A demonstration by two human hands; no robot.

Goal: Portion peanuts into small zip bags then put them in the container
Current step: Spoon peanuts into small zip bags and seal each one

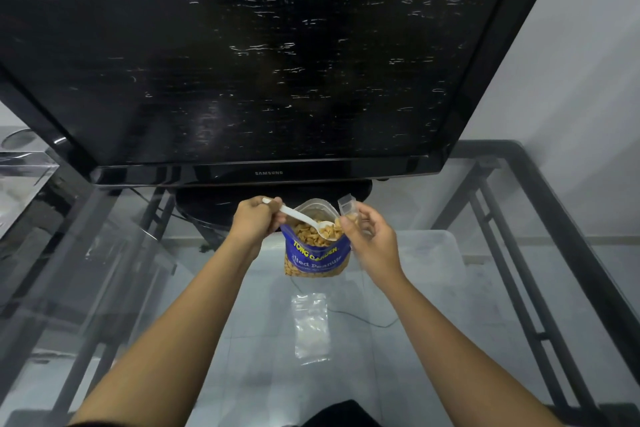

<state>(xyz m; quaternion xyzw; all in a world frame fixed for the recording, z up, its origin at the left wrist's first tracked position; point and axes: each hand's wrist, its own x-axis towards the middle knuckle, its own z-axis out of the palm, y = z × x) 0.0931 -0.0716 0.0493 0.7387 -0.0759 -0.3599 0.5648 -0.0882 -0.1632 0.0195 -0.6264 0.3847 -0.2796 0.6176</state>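
A blue peanut bag (316,255) stands open on the glass table, full of peanuts. My left hand (254,222) grips the handle of a white plastic spoon (302,218); its bowl carries peanuts over the bag's mouth. My right hand (367,236) pinches a small clear zip bag (347,209) just right of the spoon, with a few peanuts inside it. A small pile of empty clear zip bags (310,328) lies flat on the glass nearer to me.
A big black television (242,55) on a round stand fills the back of the glass table (519,253). A clear plastic container (20,184) sits at the left edge. A translucent lidded box (429,250) lies under the glass.
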